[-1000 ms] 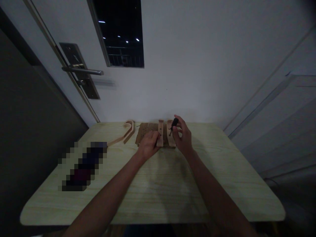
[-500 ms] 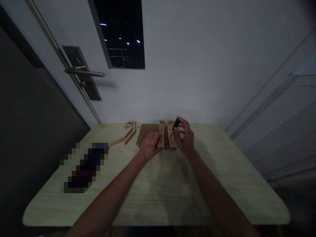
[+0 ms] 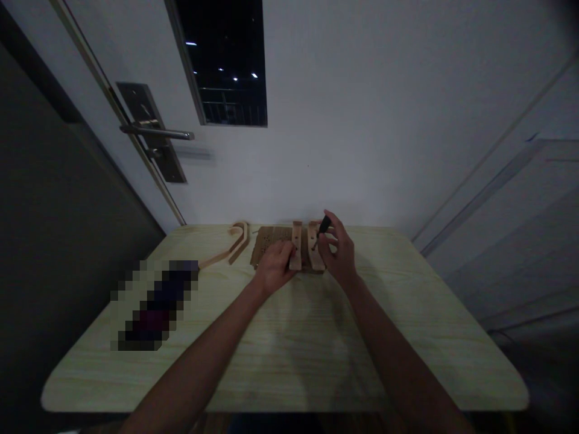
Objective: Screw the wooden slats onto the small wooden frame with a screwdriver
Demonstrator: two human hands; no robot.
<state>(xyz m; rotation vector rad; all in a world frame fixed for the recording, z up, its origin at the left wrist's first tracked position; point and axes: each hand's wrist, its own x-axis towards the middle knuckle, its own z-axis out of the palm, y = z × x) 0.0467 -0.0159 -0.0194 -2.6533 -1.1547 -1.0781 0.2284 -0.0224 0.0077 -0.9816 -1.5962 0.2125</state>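
Door (image 3: 362,120), white, fills most of bkgd. Table (image 3: 289,361) w/ pale wood-grain top & rounded near corners stands in front of it. Window (image 3: 226,60) is set in door's upper L, dk outside. Lock plate (image 3: 138,102) is L of window & below, w/ metal handle (image 3: 163,131) sticking out to R. Pixelated patch (image 3: 158,304), dk, sits on L side of table; can't ID what's under it. Cardboard (image 3: 262,244), brown w/ ragged L edge & dk spots, lies nr table's far edge, abt middle. Wooden hook (image 3: 238,251) lies btwn patch & cardboard, stem end meeting patch.

Hands are apart. L hand (image 3: 274,265) rests on cardboard, fingers bent; can't tell if it grips anything. R hand (image 3: 340,250) pinches screwdriver, thumb & fingers closed round it.

Two wooden strips lie side by side on cardboard, small gap btwn: L strip (image 3: 295,259) is touching L hand's fingertips, R strip (image 3: 316,260) is nr R hand. Screwdriver (image 3: 324,224), black handle, leans, thin tip down at R strip.
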